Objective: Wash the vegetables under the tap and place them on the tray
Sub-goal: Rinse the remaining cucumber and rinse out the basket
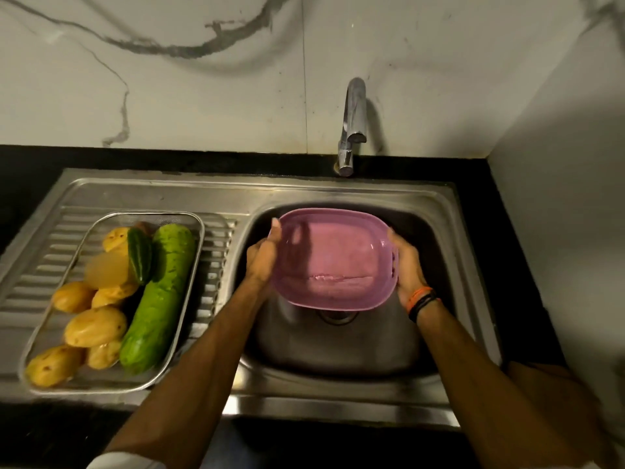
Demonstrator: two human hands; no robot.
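the yellow potatoes (95, 327) and green cucumbers (159, 299) already fill the clear glass tray (199, 228), while left hand (262, 262) and right hand (407, 269) grip the emptied pink plastic tub (333, 262).

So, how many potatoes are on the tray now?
7 potatoes visible, all on the tray, left of the long green gourd. More may be hidden beneath.

The scene is seen from a single head-worn wide-angle camera, aimed forward and steeply down from close above the sink (338, 343). The tap (353, 126) is framed at twelve o'clock, the tray (189, 265) at nine, the forearms entering from six.
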